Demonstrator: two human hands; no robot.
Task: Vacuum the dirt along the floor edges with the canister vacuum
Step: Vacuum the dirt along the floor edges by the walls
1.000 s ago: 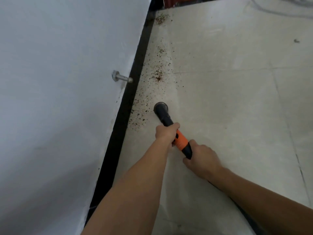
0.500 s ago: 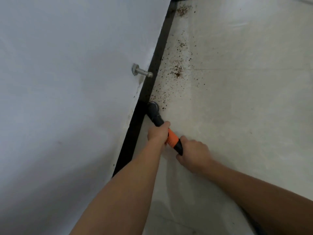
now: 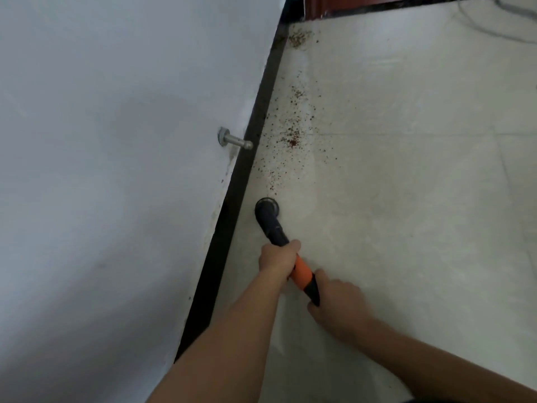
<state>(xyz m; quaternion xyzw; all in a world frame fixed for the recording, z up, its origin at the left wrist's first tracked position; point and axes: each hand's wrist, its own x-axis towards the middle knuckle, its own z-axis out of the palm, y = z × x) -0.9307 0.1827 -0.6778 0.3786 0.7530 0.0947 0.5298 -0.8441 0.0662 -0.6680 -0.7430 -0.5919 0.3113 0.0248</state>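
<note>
Head view. The vacuum wand (image 3: 300,271) ran diagonally from lower right to upper left above the floor (image 3: 421,213). Its far section was black plastic and its middle section was orange. The round black nozzle (image 3: 267,207) at its far end sat on the floor just beside the dark baseboard (image 3: 247,181). No canister body appeared in the frame.

The left hand (image 3: 277,258) was wrapped round the wand where the black section met the orange one, fingers curled over the tube. The right hand (image 3: 338,301) gripped the wand lower down, behind the orange section, with the thumb lying along the tube.

Reddish-brown dirt (image 3: 292,141) lay scattered on the floor beyond the nozzle, in a band close to the baseboard. A denser patch (image 3: 299,39) lay near the far corner.

The floor was pale tile with faint joint lines. A white wall (image 3: 116,141) filled the left side of the frame. A metal door stop (image 3: 235,141) projected from it above the baseboard. A red-brown panel (image 3: 348,2) stood along the far edge, and a pale cable (image 3: 494,27) lay on the floor at upper right.
</note>
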